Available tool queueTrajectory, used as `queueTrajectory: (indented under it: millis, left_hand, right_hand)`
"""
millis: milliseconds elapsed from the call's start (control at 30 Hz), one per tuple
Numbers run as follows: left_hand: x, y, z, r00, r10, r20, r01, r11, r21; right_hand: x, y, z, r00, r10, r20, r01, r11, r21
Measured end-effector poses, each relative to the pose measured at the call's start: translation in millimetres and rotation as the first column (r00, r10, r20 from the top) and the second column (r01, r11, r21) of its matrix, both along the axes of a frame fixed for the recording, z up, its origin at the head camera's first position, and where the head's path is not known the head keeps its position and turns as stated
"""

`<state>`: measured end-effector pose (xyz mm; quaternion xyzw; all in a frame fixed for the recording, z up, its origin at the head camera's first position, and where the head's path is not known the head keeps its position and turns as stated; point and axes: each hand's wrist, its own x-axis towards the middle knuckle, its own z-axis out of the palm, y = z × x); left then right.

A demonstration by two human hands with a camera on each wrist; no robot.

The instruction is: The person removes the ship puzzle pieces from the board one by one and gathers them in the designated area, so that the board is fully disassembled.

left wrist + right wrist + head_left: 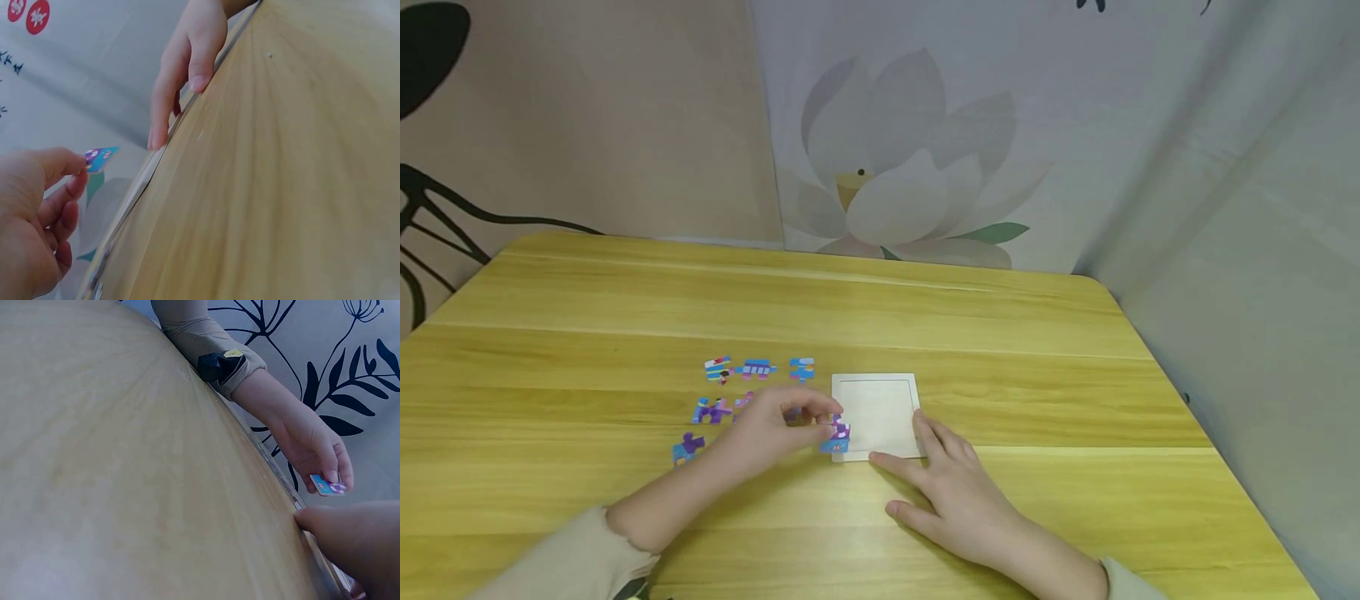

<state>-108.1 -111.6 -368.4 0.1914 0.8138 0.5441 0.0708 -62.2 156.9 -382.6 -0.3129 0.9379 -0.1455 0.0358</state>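
Pinching puzzle piece [837, 437] in left hand [775, 429], tilted over tray [880, 400] corner.

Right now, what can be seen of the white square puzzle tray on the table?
The white square puzzle tray lies flat on the yellow wooden table, looking like thin card with a raised rim and a bare recess. The right hand rests fingers on its near right corner. The left hand pinches a purple-blue puzzle piece over its near left corner.
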Motion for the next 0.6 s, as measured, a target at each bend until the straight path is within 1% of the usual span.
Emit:
queueTrajectory:
  millis: [200, 367, 600]
  left_hand:
    - [3.9, -12.5, 0.6, 1.0, 0.004, -0.005, -0.004, 1.0, -0.015]
    - [6.2, -22.8, 0.9, 1.0, 0.016, -0.014, -0.017, 0.997, -0.069]
    - [6.7, -36.7, -2.4, 1.0, 0.003, -0.014, -0.005, 0.996, -0.088]
  right_hand:
    - [0.2, 0, -0.5, 1.0, 0.001, -0.013, -0.001, 1.0, 0.0]
    - [0.5, 0, -0.8, 1.0, 0.001, -0.014, -0.001, 1.0, -0.004]
    - [0.8, 1, 0.3, 1.0, 0.004, -0.014, -0.005, 1.0, -0.011]
